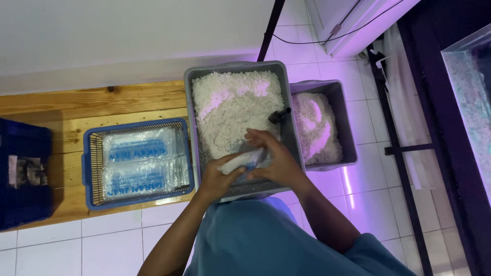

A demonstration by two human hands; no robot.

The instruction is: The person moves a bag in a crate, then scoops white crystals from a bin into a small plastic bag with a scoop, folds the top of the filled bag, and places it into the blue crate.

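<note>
Head view, looking straight down: a small clear plastic pouch partly filled with white granules (240, 162) is being held over the near end of a large grey rectangular plastic tub heaped with coarse white granules (190, 102). The pouch is being gripped at its left end by the left hand (217, 176), whose fingers are curled under and around it, and is being covered at its right end by the right hand (273, 158), whose fingers are closed over the top of it; judged from this placement, the pouch is being kept above the tub so that loose grains are being caught there rather than on the floor. A small dark object (279, 116), too small to identify, is lying at the tub's right edge. A second, smaller grey tub holding the same white granules (341, 110) is standing touching the right side of the first. To the left, a blue-rimmed wire mesh basket (88, 168) is holding flat filled clear packets with blue print (140, 162), laid side by side, probably so that they are being kept within easy reach of the left hand. The basket is resting on a pale wooden platform (102, 99) set against a white wall (102, 36), beside a dark blue crate (23, 174). White floor tiles (102, 245) are being tinted by violet light, and a glass tank (473, 87) is showing at the right.
</note>
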